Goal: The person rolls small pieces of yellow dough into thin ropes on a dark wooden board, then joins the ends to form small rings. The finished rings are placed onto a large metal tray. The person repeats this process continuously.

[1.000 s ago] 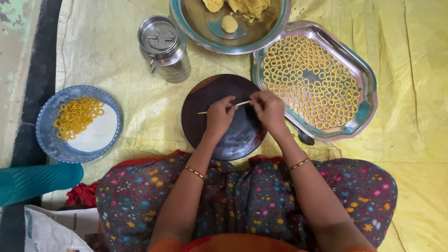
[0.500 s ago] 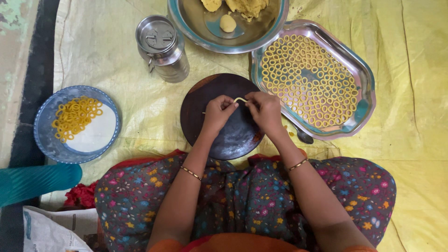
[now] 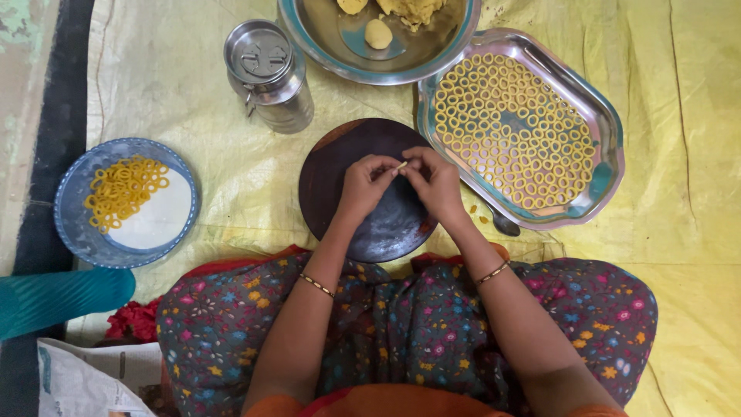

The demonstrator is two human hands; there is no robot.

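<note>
We see both hands, left (image 3: 361, 185) and right (image 3: 436, 181), pinching a thin dough strip (image 3: 401, 164) over the round dark board (image 3: 340, 154), ring-filled steel tray (image 3: 602, 116) at two o'clock.

Both hands (image 3: 401, 179) pinch dough strip (image 3: 401, 165) over board (image 3: 340, 154).

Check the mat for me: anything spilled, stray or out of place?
Mostly tidy. A few yellow dough crumbs lie loose on the yellow sheet, beside a spoon tucked partly under the steel tray. Dough rings in the tray and blue plate look contained.
</note>
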